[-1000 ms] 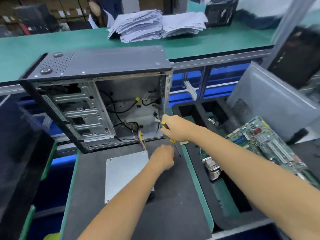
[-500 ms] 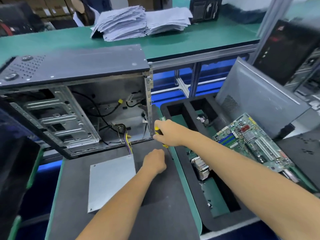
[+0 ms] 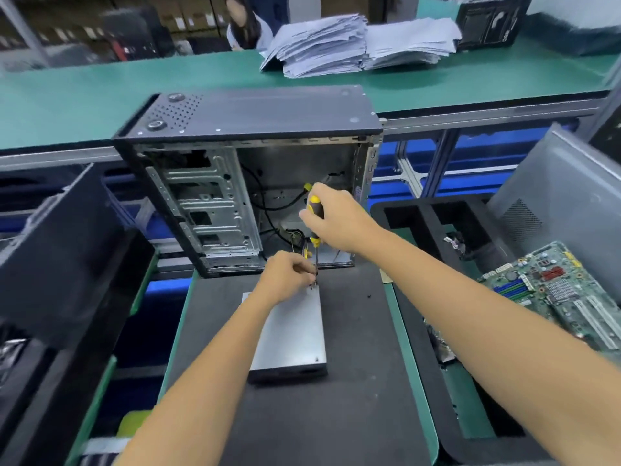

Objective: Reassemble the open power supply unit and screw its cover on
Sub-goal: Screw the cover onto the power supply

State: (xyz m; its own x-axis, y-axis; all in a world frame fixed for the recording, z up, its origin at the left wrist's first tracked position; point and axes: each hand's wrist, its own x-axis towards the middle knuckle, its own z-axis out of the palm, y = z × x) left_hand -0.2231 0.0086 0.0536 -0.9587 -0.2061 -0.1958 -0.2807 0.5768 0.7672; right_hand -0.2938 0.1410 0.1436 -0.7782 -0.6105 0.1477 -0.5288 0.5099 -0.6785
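- Two bare forearms are seen entering from the six o'clock edge; no sleeve is shown on either.
- The left hand is uncovered, with no glove, ring or watch visible.
- The right hand is likewise ungloved, its wrist unadorned.
- Short, unpainted fingernails can be made out only faintly, owing to blur.
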